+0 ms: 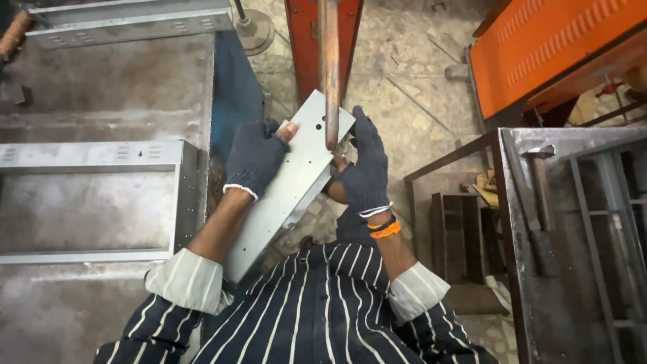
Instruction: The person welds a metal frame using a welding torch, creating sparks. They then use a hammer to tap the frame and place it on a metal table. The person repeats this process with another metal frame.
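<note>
— So, what are the hands doing right now?

— Both wear dark knitted gloves. The left hand is wrapped around the left edge of a long grey metal panel, fingers closed on it with the thumb tip showing on top. The right hand lies against the panel's right edge, fingers stretched upward rather than curled — it looks more like bracing than clamping. The panel is held at chest height, tilted, its upper end under a rusty vertical rod that comes down from above and meets the sheet near a small hole.

— How would one do this well?

— My judgement: keep the sheet steady against both palms, line the hole up squarely under the rod's tip, and keep fingertips away from the contact point. The right hand's fingers sit very near the rod, so they could be pinched.

— Any labels, packages or signs?

— None I can make out. To the left, a steel workbench carries a grey metal frame with small slots, and another grey channel lies at the top left. At the upper right stands an orange machine cover with rows of vent slits. A dark metal rack fills the right side. The person wears a dark shirt with white stripes, and an orange band on the right wrist.
</note>
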